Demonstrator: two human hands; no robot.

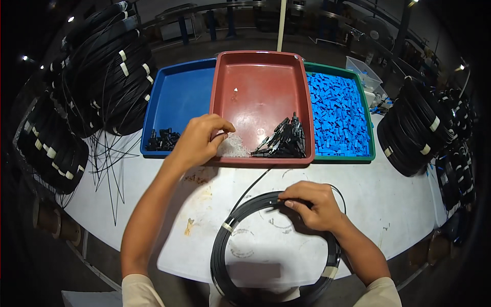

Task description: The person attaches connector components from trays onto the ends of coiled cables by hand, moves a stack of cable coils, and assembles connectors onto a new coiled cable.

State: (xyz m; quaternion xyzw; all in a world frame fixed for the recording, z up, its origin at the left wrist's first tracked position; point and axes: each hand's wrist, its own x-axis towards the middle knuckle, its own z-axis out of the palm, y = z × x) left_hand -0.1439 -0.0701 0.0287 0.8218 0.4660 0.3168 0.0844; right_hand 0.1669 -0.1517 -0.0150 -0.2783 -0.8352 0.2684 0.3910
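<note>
My left hand reaches over the near left corner of the red tray, thumb and fingertips pinched together beside a pile of small clear plastic pieces. Whatever sits in the pinch is too small to make out. In the same tray, black slender parts lie heaped at the near right. My right hand has its thumb and fingers closed on black cable at the top of a coil. Pale tape bands wrap this coil, which rests at the table's near edge. One loose cable length sticks up from it toward the red tray.
A blue tray with some black parts stands left of the red one. On the right, a green tray is filled with blue pieces. Stacked black cable coils flank the white table, with more coils at right.
</note>
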